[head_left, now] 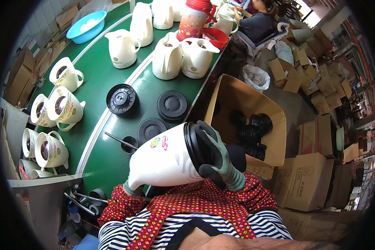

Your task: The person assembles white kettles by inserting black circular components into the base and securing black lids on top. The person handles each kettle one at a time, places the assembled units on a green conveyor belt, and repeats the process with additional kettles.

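Observation:
A white vacuum jug (162, 160) with a pink and green printed mark lies tilted on its side in front of my body, its narrow end to the left. My left hand (131, 189), in a green glove, holds it at the narrow end; its fingers are hidden behind the jug. At the wide end, my right hand (221, 160), in a green and black glove, is closed around the black round base (192, 143), which sits against the jug's bottom. More black round bases (122, 100) lie on the green bench beyond, near a small black cup with a rod (129, 144).
White jugs (50, 150) stand along the left and far bench (96, 141), near a red flask (192, 21) and a blue basin (86, 27). At right, an open carton (221, 100) holds black parts. Closed cartons (304, 179) stack beyond. Another person (256, 25) sits at the far end.

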The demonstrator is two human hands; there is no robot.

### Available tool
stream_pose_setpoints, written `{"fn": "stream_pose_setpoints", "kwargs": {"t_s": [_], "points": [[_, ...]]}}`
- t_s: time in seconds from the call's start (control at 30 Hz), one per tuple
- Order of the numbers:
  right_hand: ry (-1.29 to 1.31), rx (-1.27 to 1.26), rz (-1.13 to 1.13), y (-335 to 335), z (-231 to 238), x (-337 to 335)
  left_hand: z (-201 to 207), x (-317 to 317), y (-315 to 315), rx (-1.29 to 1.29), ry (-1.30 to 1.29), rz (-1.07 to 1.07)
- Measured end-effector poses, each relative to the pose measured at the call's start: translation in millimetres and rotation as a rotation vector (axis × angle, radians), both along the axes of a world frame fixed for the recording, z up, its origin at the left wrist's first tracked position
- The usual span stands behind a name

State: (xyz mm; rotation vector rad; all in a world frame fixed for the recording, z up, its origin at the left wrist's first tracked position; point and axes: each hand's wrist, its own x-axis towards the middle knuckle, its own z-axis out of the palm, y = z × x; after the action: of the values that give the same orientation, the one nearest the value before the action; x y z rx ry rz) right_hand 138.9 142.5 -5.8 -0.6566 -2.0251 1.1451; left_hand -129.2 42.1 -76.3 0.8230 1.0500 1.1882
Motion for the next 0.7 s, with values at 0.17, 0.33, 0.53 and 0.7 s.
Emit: {"fn": "stream_pose_setpoints", "kwargs": {"t_s": [0.17, 0.33, 0.53, 0.7], "points": [[0.081, -0.043, -0.033, -15, 2, 18, 6, 11, 0, 0.048, 0.168, 0.042], [0.581, -0.617, 0.1, -9, -4, 18, 49, 24, 22, 0.255, -0.041, 0.371], [0.386, -0.915, 0.152, 10, -3, 46, 47, 8, 28, 0.515, 0.575, 0.406], [0.144, 0.184, 0.115, -1, 8, 50, -2, -3, 26, 0.004, 0.33, -0.029]]}}
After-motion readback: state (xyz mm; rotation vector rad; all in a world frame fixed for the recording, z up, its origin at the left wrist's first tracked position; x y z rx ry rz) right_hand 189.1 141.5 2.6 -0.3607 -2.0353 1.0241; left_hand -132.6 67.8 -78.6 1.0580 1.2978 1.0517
